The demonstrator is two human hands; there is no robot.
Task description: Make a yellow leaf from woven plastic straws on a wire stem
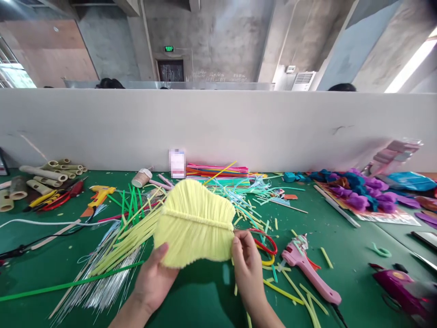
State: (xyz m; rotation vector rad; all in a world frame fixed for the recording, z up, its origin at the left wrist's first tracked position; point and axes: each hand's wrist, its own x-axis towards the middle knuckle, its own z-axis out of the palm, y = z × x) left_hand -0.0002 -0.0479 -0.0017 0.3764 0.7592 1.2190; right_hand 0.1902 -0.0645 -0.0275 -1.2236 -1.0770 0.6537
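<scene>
A pale yellow leaf-shaped piece made of pipe cleaners [194,223], with a raised rib across its middle, is held up above the green table. My left hand [155,275] grips its lower left edge, thumb on the front face and the fingers behind it. At the right edge, just below the rib's end, my right hand [248,257] is closed in a pinch on the piece's border. The exact spot between those fingertips is hidden. Behind the piece lies a bunch of loose yellow pipe cleaners [128,243], partly over silvery wire stems [102,269].
A pink glue gun [312,273] and red-handled scissors [268,241] lie to the right. A yellow glue gun [100,196], pliers [68,196] and bamboo tubes [51,175] are at the left. Yellow offcuts are scattered about. A white partition [218,123] borders the back.
</scene>
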